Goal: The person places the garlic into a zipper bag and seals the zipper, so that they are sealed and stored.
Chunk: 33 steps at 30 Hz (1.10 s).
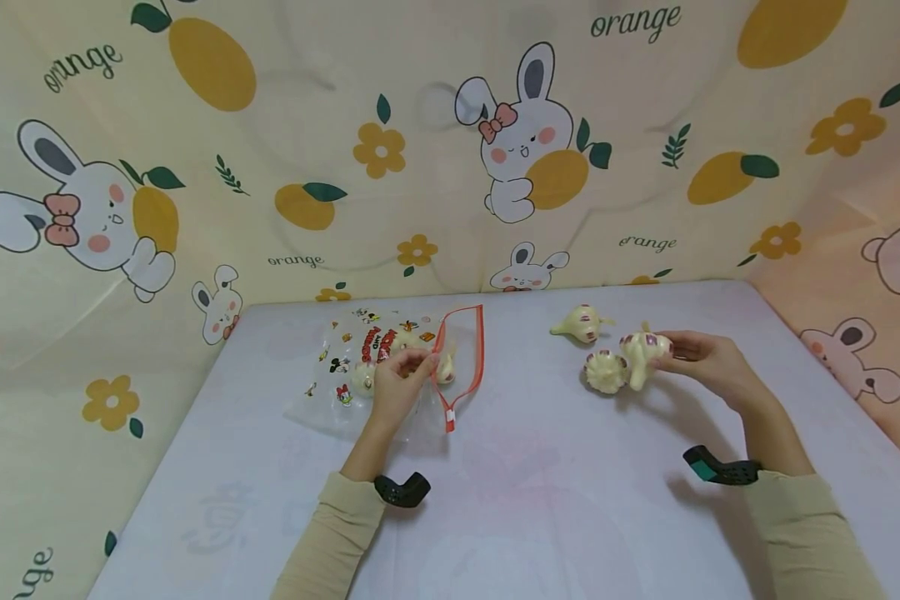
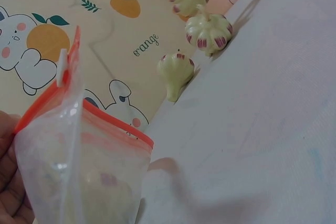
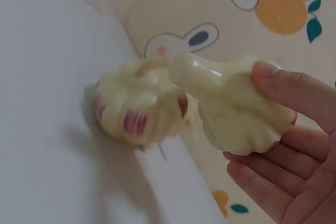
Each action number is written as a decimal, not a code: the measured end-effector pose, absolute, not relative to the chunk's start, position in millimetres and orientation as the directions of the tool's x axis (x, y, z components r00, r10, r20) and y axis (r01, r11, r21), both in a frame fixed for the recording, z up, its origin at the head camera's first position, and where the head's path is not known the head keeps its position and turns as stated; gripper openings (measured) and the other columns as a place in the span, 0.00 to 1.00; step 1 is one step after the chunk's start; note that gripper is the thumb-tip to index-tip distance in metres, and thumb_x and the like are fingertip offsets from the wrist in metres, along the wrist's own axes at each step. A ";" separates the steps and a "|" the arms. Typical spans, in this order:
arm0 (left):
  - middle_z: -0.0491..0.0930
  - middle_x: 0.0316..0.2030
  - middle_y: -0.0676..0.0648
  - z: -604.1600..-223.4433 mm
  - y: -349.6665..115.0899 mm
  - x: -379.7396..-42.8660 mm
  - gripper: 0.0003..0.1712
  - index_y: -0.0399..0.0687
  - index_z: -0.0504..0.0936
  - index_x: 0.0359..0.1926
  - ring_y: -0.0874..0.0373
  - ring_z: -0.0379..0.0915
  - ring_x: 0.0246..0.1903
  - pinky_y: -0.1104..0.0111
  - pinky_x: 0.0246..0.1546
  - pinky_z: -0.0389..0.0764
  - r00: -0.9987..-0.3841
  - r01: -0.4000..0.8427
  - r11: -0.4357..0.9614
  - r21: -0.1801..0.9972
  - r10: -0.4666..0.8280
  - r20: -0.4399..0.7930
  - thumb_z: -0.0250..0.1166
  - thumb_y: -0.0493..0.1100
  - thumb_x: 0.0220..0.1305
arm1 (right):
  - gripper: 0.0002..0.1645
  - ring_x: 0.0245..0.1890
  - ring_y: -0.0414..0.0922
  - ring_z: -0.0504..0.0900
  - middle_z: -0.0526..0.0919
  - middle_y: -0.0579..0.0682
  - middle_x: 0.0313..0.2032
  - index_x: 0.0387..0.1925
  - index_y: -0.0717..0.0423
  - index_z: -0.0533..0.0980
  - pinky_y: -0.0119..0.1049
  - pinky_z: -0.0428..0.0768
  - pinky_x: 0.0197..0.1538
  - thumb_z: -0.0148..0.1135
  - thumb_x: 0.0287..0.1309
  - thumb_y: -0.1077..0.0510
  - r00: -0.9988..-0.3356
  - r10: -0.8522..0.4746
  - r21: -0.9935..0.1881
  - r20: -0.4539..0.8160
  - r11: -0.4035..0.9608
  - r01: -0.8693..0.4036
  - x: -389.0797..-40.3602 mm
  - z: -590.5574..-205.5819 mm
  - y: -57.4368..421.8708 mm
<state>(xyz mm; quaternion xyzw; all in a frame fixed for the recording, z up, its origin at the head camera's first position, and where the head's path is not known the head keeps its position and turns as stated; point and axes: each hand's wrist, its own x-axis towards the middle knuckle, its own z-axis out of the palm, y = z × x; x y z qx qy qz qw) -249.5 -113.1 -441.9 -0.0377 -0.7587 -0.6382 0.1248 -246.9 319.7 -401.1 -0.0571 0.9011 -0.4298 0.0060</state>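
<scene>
My left hand (image 1: 399,385) pinches the red-edged mouth of a clear zip bag (image 1: 318,410) printed with cartoon figures. Pale garlic bulbs show through its plastic, one of them a bulb (image 1: 446,367) near the mouth. At the right, my right hand (image 1: 708,365) holds a garlic bulb (image 3: 236,103) between thumb and fingers, its stem toward the left in the right wrist view. Just left of it, a second garlic bulb (image 1: 605,372) with purple marks sits on the table. Behind these lies a third garlic bulb (image 1: 581,323), its stem toward the left.
A white cloth covers the table (image 1: 525,500). Behind and along the sides hangs a curtain (image 1: 420,208) with rabbits, oranges and flowers. The bag's red zip strip (image 1: 482,350) stands up in a loop, its white slider (image 1: 450,415) toward the front.
</scene>
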 end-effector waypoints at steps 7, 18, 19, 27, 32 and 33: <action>0.84 0.34 0.38 -440.4 -112.3 -248.4 0.11 0.36 0.84 0.38 0.70 0.73 0.28 0.80 0.30 0.73 -0.966 0.212 0.195 0.958 -0.104 0.235 0.67 0.41 0.61 | 0.36 0.35 0.16 0.74 0.72 0.13 0.33 0.60 0.70 0.69 0.12 0.73 0.39 0.67 0.57 0.52 -0.990 -0.130 -0.782 0.054 0.610 -0.123 -251.1 -396.4 304.8; 0.83 0.36 0.35 -431.4 -109.8 -243.5 0.11 0.33 0.83 0.39 0.70 0.71 0.28 0.82 0.30 0.71 -0.979 0.160 0.179 0.971 -0.099 0.180 0.66 0.39 0.62 | 0.35 0.35 0.19 0.77 0.76 0.16 0.32 0.60 0.70 0.70 0.14 0.74 0.40 0.68 0.57 0.53 -0.985 -0.164 -0.826 0.055 0.548 -0.137 -256.3 -391.5 276.5; 0.83 0.36 0.34 -427.8 -109.2 -241.7 0.11 0.32 0.83 0.39 0.70 0.71 0.28 0.82 0.30 0.71 -0.979 0.159 0.181 0.971 -0.095 0.178 0.66 0.38 0.62 | 0.34 0.35 0.19 0.78 0.77 0.16 0.31 0.60 0.70 0.70 0.15 0.75 0.40 0.68 0.57 0.54 -0.984 -0.168 -0.832 0.056 0.537 -0.139 -256.9 -391.3 273.3; 0.83 0.36 0.33 -418.6 -107.7 -236.1 0.11 0.30 0.82 0.39 0.71 0.71 0.28 0.81 0.30 0.71 -0.971 0.206 0.179 0.962 -0.081 0.223 0.66 0.37 0.61 | 0.35 0.36 0.20 0.78 0.78 0.19 0.32 0.60 0.71 0.70 0.17 0.76 0.40 0.68 0.56 0.55 -0.979 -0.194 -0.873 0.061 0.465 -0.146 -263.4 -391.4 249.0; 0.84 0.33 0.38 -436.4 -109.8 -245.7 0.10 0.34 0.84 0.38 0.71 0.72 0.28 0.81 0.30 0.72 -0.968 0.208 0.179 0.962 -0.101 0.228 0.67 0.39 0.61 | 0.33 0.36 0.21 0.79 0.78 0.19 0.31 0.59 0.71 0.71 0.18 0.77 0.41 0.68 0.56 0.56 -0.977 -0.206 -0.881 0.060 0.450 -0.149 -265.2 -392.7 234.4; 0.84 0.33 0.39 -437.8 -110.1 -246.1 0.10 0.34 0.83 0.38 0.71 0.72 0.28 0.80 0.30 0.73 -0.968 0.210 0.179 0.961 -0.102 0.230 0.67 0.39 0.60 | 0.33 0.36 0.22 0.79 0.78 0.20 0.31 0.59 0.71 0.71 0.18 0.77 0.41 0.68 0.56 0.56 -0.975 -0.214 -0.885 0.062 0.440 -0.152 -265.5 -393.2 231.5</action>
